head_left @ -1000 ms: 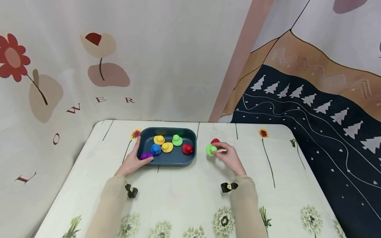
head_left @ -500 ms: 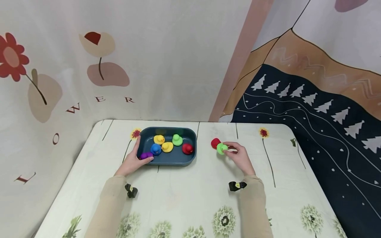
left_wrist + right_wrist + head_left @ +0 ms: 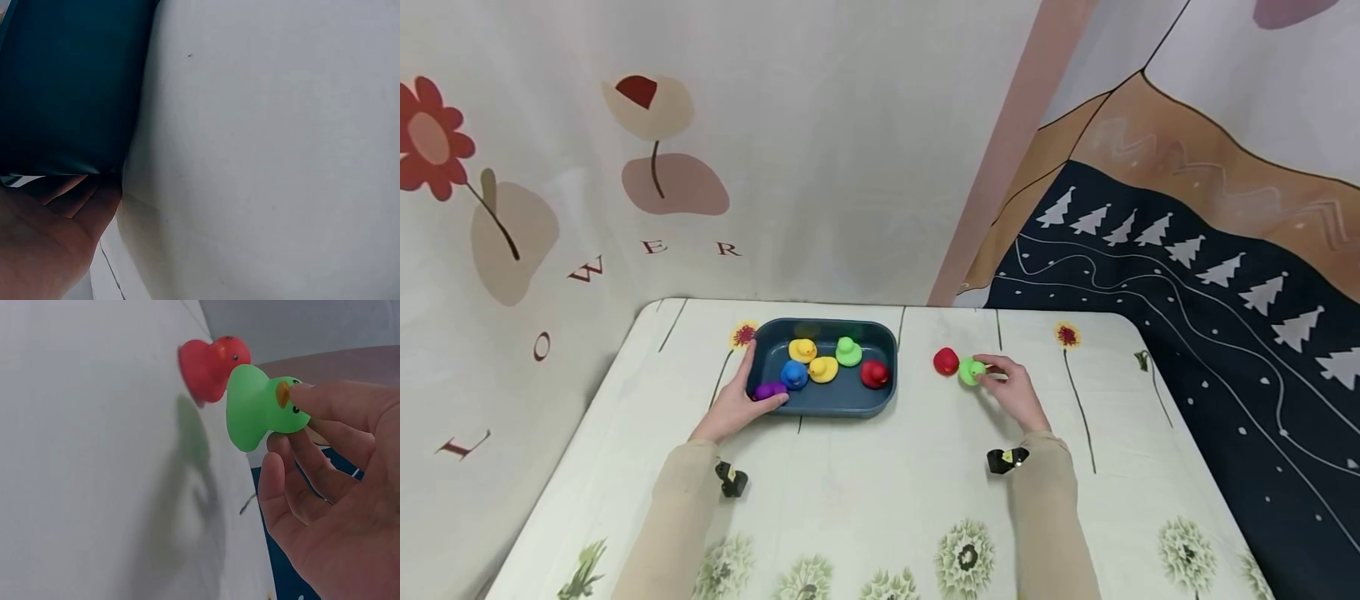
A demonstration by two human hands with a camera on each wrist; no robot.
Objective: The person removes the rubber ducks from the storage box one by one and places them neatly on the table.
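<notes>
My right hand [image 3: 1017, 393] pinches a green rubber duck [image 3: 972, 372] by its head, between thumb and fingers. In the right wrist view that green duck [image 3: 250, 409] hangs a little off the tabletop, its shadow falling apart from it. Just left of it, a red rubber duck [image 3: 946, 361] sits on the cloth. My left hand [image 3: 733, 407] grips the left end of a dark blue tray [image 3: 831, 411], thumb over the near rim. Inside lie a purple duck [image 3: 767, 390], partly hidden by the thumb, a blue duck [image 3: 794, 375], two yellow ducks, a green one and a red one [image 3: 874, 374].
A white flowered cloth [image 3: 880, 483] covers the table. Behind it hangs a pale printed curtain [image 3: 820, 167]. A dark curtain with white trees [image 3: 1150, 275] borders the right side. A small black camera sits at each wrist.
My right hand has carried the green duck rightward, from in front of the red duck to its right side, uncovering the red one. The left hand and tray have stayed in place.
</notes>
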